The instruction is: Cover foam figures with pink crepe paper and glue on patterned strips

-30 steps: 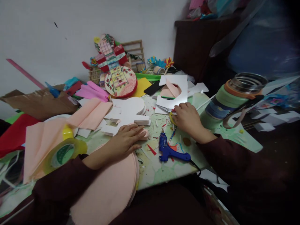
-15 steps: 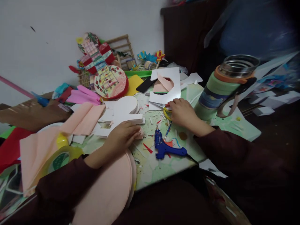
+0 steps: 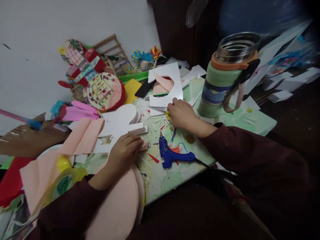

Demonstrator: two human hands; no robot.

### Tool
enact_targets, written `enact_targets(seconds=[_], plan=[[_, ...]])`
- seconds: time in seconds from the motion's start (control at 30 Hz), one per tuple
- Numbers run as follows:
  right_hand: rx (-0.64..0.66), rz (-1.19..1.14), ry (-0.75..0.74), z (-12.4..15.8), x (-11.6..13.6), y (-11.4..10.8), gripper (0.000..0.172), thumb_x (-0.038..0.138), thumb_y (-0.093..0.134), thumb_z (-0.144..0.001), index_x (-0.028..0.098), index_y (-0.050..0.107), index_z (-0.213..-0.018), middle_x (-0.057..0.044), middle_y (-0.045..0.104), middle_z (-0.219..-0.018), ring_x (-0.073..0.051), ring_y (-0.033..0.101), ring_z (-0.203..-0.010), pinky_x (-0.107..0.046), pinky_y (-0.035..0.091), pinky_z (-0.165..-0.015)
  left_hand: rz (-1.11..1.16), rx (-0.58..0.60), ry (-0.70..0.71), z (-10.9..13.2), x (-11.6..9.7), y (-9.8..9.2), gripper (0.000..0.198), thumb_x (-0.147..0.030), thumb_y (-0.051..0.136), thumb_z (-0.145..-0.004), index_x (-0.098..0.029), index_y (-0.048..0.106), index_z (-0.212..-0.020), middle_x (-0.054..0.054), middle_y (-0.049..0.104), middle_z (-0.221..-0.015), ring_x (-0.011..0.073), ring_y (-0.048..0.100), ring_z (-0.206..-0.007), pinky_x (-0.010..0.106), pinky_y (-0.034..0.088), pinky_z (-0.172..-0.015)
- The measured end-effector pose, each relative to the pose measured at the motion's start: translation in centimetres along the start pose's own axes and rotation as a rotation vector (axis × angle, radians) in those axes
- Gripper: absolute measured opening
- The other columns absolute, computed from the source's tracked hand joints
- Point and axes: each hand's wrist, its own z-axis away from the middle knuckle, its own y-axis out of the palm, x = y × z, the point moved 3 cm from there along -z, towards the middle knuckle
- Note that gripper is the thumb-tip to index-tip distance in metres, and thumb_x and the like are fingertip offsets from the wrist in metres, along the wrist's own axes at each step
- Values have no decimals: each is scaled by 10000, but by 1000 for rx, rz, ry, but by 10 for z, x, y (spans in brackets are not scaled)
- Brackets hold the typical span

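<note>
My right hand (image 3: 182,115) is closed over the handles of a pair of scissors (image 3: 160,108), which lie on the table. Their metal blades point left across a cut white foam sheet (image 3: 178,87), and part of a yellow handle shows below my fingers. My left hand (image 3: 126,150) rests above a large peach-covered disc (image 3: 117,203), fingers bent together on a small scrap of peach crepe paper (image 3: 144,145). Just beyond it are white foam cut-outs (image 3: 113,121). A blue glue gun (image 3: 172,155) lies between my hands, and a thin blue brush (image 3: 173,136) is beside its nozzle.
A green bottle (image 3: 217,86) without a lid stands right of my right hand. Folded peach crepe paper (image 3: 81,136) and a yellow tape roll (image 3: 68,183) lie at left. Behind are a decorated guitar-like craft (image 3: 105,90) and a black phone (image 3: 144,88). Scraps litter the table (image 3: 162,186).
The view has shifted, so most things sit further left. My right hand has closed further over the scissors handles. My left hand stays on the peach scrap.
</note>
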Motion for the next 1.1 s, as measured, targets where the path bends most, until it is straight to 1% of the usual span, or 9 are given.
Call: enact_targets(seconds=[0.2,0.4,0.63,0.73,0.8,0.9,0.97,1.03,1.1], plan=[[-38,1,12,0,-3,5,249,120,494,-805,98,593,-1033,-170,556,-1083,-255,512,-921,-324,285,-652,54,-18,16,7,-3,-3,90,-160,592,-891,-151,667,-940,84,696,-887,187,618,-833,332,520,-741],[-35,8,24,1,-4,4,244,160,511,-819,93,583,-1042,-170,577,-1058,-259,507,-930,-318,299,-679,110,-1,-40,17,-4,-2,158,-146,581,-892,-165,662,-1027,89,677,-957,190,612,-866,340,528,-728],[-36,7,4,2,-4,5,252,166,484,-841,79,578,-1058,-172,591,-1037,-258,503,-941,-319,307,-717,121,-7,-61,20,-5,-2,109,-182,581,-897,-186,668,-963,66,665,-859,181,605,-787,337,517,-659],[-26,-1,19,1,-5,5,265,175,486,-838,93,582,-1071,-168,595,-1040,-258,502,-937,-325,310,-713,135,61,-62,18,-10,-8,126,-191,569,-902,-181,644,-1003,78,652,-904,186,604,-825,338,519,-703],[-29,-4,20,1,-5,5,260,178,477,-844,102,585,-1067,-161,598,-1033,-254,503,-932,-328,309,-706,125,123,-105,18,-11,-10,171,-230,590,-887,-179,618,-1048,112,633,-1026,226,595,-939,389,518,-789],[-36,12,22,1,-5,5,245,175,482,-836,105,589,-1045,-158,597,-1016,-252,500,-920,-326,297,-687,74,190,-233,22,-6,-8,378,-297,678,-816,-171,549,-1149,168,554,-1246,315,517,-1149,500,462,-923],[-46,24,19,0,-6,6,246,175,494,-823,107,589,-1039,-159,593,-1010,-255,494,-914,-324,286,-675,40,222,-302,23,0,-3,518,-315,720,-773,-166,500,-1218,182,532,-1300,350,480,-1212,534,428,-948],[-61,26,7,0,-7,7,249,181,501,-813,108,589,-1035,-161,590,-1003,-257,489,-905,-322,280,-671,30,275,-326,23,5,2,460,-306,705,-783,-172,521,-1183,158,597,-1211,340,530,-1150,522,427,-916],[-75,17,-5,0,-9,8,252,190,502,-808,109,590,-1030,-163,589,-994,-259,486,-894,-323,282,-675,51,349,-304,18,7,2,245,-299,646,-837,-182,580,-1042,107,657,-1033,291,602,-987,476,433,-860]])
